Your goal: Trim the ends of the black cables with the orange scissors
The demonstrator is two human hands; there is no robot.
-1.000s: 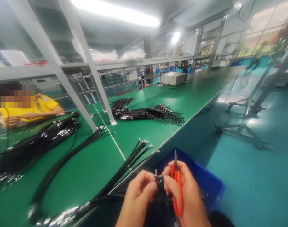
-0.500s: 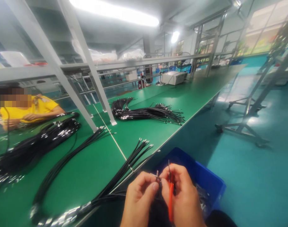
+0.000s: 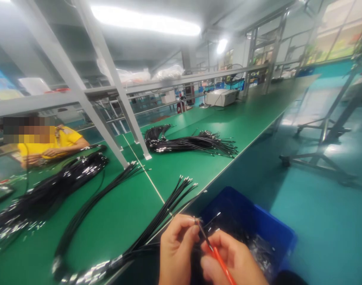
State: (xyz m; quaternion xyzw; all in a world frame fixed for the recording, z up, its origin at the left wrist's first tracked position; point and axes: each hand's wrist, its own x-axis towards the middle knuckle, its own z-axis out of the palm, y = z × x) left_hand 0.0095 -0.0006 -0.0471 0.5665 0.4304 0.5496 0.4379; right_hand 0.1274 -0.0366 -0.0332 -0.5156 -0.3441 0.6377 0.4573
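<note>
My left hand pinches the end of a thin black cable, whose small tip shows between thumb and forefinger. Red-handled tweezers or cutters lie in my right hand, its fingers closed round them. Their dark metal point reaches up-left to the cable tip by my left fingers. Black cables run from beneath my hands along the table edge. A bundle of cables with pale ends lies just left of my hands on the green table.
A blue bin with clear bags and small parts sits below right. More black cable bundles lie farther back, others at left. Grey shelf posts stand on the table. A person in yellow works at far left.
The red-handled tool has tilted from nearly upright to slanting, its point now at my left fingertips. My right hand has lowered and turned. The view has shifted slightly left.
</note>
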